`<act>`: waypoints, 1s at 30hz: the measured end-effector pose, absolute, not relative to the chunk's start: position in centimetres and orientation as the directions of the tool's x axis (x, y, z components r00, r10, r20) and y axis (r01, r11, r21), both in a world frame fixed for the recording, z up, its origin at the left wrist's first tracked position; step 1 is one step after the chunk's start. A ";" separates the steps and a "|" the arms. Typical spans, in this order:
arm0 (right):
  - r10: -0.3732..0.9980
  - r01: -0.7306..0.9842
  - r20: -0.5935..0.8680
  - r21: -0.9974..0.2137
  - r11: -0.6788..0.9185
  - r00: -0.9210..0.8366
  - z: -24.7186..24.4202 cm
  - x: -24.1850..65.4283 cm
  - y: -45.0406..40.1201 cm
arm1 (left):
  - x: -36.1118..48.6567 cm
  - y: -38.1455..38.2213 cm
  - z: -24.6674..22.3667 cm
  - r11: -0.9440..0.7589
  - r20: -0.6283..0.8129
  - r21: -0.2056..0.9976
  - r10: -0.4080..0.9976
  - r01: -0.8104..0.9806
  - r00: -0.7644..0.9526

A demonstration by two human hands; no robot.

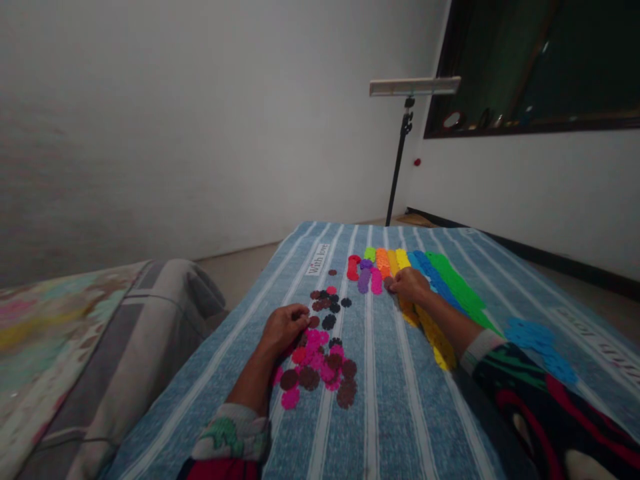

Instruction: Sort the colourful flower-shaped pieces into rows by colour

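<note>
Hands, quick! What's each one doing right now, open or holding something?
Left hand: fingers curled beside a brown disc; can't tell whether it grips anything.
Right hand: closed, pinching another brown disc.

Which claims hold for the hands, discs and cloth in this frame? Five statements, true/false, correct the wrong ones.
1. The right hand has a brown disc at its fingertips. True.
2. The green discs lie in a band beside the dark blue discs. True.
3. The left hand rests on the green discs. False: it is beside the loose, mixed pink discs and brown and black ones.
4. The cloth is plain red. False: it is blue with white stripes.
5. The black stand rises beyond the far edge of the cloth. True.
</note>
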State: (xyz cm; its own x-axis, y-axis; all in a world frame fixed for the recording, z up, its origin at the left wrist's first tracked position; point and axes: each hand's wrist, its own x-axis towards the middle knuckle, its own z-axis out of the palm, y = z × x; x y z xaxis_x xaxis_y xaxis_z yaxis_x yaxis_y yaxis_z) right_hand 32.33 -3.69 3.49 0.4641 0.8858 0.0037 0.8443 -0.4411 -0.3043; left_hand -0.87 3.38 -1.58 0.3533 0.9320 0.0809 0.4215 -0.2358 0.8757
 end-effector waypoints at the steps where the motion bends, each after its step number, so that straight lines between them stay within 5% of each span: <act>1: 0.885 0.844 0.002 -0.299 -0.445 0.466 3.5 32.4 -3.6 | -0.9 3.3 -1.6 -0.229 0.075 0.878 0.933 0.421 0.352; 30: 0.917 0.874 -0.046 -0.286 -0.393 0.397 3.4 31.9 -3.1 | -0.9 3.4 -1.8 -0.256 0.091 0.860 0.928 0.441 0.362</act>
State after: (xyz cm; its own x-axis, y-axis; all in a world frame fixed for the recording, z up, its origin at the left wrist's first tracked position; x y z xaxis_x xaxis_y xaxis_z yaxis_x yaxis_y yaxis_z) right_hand 31.93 -3.09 3.40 0.3966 0.9168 -0.0462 0.8742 -0.3926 -0.2857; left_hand -0.91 3.38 -1.84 0.3616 0.9279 0.0913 0.4407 -0.2564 0.8603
